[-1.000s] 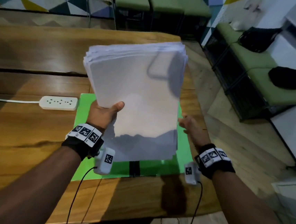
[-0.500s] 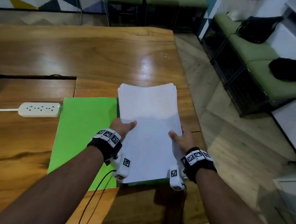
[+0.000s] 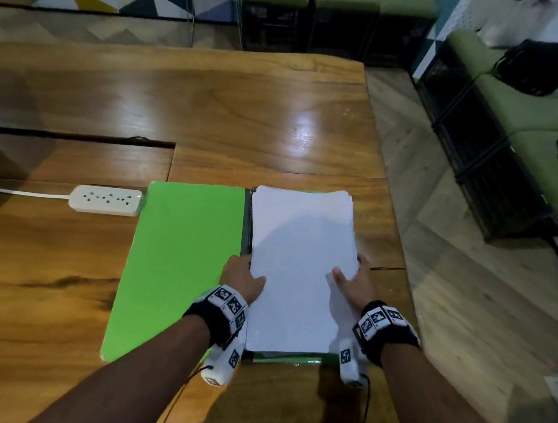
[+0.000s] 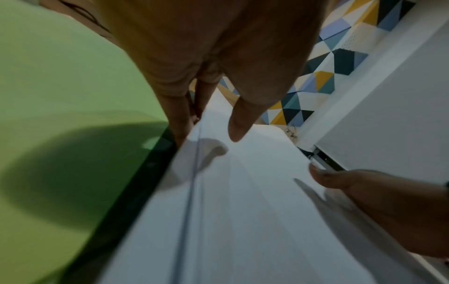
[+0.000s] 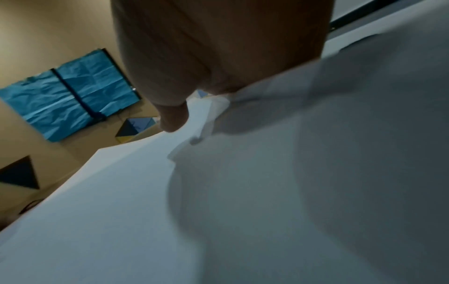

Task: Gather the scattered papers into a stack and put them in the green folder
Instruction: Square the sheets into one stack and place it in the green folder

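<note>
One folder lies open on the wooden surface, its two green leaves joined by a dark spine. One stack of white papers lies flat on the leaf right of the spine, covering nearly all of it; only a thin green strip shows at the near edge and along the stack's right side. The sheets cannot be counted, though their far edges fan slightly. The leaf left of the spine is bare green.

Two hands are at the stack's near half. The left hand sits at the stack's left edge, just beside the spine, with its thumb on the top sheet. In the left wrist view its fingers run down along the paper's edge at the spine while the thumb hangs just above the top sheet, so the hand brackets the edge rather than closing tightly. The right hand is at the stack's right edge, thumb laid on top and fingers wrapped round the side. The right wrist view shows a few sheets bent up against that hand, so it grips the stack's edge.

One white power strip with its cord lies just left of the folder's far left corner, touching or nearly so. Two dark bags rest on green benches beyond the surface, well right of the folder.
</note>
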`<state>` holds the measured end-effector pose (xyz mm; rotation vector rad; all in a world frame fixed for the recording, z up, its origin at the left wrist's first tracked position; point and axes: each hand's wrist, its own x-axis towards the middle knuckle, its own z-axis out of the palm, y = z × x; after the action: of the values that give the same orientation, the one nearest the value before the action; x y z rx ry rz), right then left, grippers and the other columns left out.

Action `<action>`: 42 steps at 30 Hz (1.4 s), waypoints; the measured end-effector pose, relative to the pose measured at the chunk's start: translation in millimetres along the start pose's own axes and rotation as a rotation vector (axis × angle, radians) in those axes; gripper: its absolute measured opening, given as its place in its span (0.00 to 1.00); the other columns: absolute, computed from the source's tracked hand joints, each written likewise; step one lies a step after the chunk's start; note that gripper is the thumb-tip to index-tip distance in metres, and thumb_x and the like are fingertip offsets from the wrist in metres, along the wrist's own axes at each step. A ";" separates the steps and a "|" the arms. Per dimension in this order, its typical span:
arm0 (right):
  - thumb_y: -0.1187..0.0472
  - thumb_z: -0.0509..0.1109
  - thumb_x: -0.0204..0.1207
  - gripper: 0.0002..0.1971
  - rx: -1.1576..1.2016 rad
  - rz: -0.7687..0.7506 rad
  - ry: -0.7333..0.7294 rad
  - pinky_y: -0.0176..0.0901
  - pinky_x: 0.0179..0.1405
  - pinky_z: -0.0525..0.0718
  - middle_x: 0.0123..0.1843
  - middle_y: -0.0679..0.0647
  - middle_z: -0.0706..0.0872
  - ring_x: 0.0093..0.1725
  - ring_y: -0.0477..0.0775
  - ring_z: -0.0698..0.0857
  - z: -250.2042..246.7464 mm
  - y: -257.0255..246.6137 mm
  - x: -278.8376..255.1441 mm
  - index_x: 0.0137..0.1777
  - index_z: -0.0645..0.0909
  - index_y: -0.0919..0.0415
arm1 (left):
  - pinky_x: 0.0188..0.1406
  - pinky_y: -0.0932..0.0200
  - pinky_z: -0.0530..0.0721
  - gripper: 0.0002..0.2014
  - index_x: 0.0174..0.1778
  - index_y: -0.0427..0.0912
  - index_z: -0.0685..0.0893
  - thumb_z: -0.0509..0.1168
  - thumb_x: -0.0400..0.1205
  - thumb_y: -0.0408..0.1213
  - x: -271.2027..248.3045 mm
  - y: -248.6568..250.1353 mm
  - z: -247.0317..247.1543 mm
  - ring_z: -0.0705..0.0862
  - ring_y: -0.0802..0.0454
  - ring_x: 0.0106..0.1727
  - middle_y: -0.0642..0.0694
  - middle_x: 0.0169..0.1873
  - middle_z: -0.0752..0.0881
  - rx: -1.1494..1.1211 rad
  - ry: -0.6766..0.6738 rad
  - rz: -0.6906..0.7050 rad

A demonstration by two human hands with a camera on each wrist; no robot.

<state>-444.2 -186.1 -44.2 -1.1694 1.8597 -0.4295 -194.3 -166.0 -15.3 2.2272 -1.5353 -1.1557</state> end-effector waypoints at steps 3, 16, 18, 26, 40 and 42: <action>0.37 0.63 0.76 0.45 -0.349 0.046 -0.002 0.60 0.79 0.59 0.84 0.62 0.51 0.83 0.66 0.54 6.9 -5.1 -0.7 0.84 0.46 0.59 | 0.75 0.53 0.69 0.38 0.83 0.38 0.57 0.65 0.81 0.47 -15.5 4.3 8.7 0.68 0.40 0.77 0.37 0.78 0.61 0.011 -0.070 -0.058; 0.26 0.65 0.60 0.56 -0.281 0.352 0.098 0.64 0.72 0.72 0.78 0.68 0.68 0.76 0.71 0.69 10.9 -1.4 26.3 0.79 0.62 0.69 | 0.74 0.41 0.68 0.32 0.76 0.34 0.67 0.66 0.76 0.40 -9.8 -142.1 -102.5 0.66 0.32 0.75 0.32 0.75 0.66 0.040 0.342 -0.470; 0.26 0.67 0.58 0.55 -0.318 0.354 0.062 0.60 0.65 0.78 0.73 0.68 0.75 0.71 0.70 0.76 7.0 -5.2 20.5 0.74 0.69 0.71 | 0.75 0.39 0.65 0.34 0.76 0.30 0.65 0.65 0.76 0.41 -16.7 -166.0 -113.2 0.63 0.31 0.76 0.29 0.75 0.64 0.109 0.317 -0.589; 0.31 0.76 0.51 0.46 -0.228 0.327 -0.039 0.55 0.50 0.85 0.57 0.70 0.83 0.53 0.67 0.85 3.8 9.0 24.3 0.60 0.78 0.69 | 0.43 0.54 0.82 0.17 0.50 0.36 0.86 0.64 0.81 0.48 -17.5 -188.0 -142.6 0.85 0.40 0.40 0.33 0.46 0.89 -0.053 0.112 -0.434; 0.55 0.73 0.76 0.33 0.141 0.211 0.075 0.52 0.62 0.75 0.73 0.67 0.74 0.72 0.67 0.75 20.1 -30.2 -40.2 0.75 0.67 0.73 | 0.32 0.63 0.80 0.06 0.53 0.46 0.79 0.67 0.81 0.39 -101.1 -9.6 -168.6 0.82 0.53 0.39 0.51 0.45 0.82 -0.418 0.038 0.315; 0.47 0.69 0.77 0.29 0.237 0.187 0.034 0.51 0.57 0.78 0.63 0.66 0.82 0.66 0.69 0.80 20.7 -30.3 -44.4 0.66 0.77 0.71 | 0.29 0.65 0.80 0.09 0.56 0.43 0.80 0.64 0.83 0.42 -105.9 5.6 -142.6 0.81 0.56 0.35 0.51 0.43 0.81 -0.441 -0.056 0.340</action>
<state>-402.8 -160.1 -13.7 -0.8279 1.8693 -0.5491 -115.9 -113.8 135.4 1.5961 -1.4342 -1.3013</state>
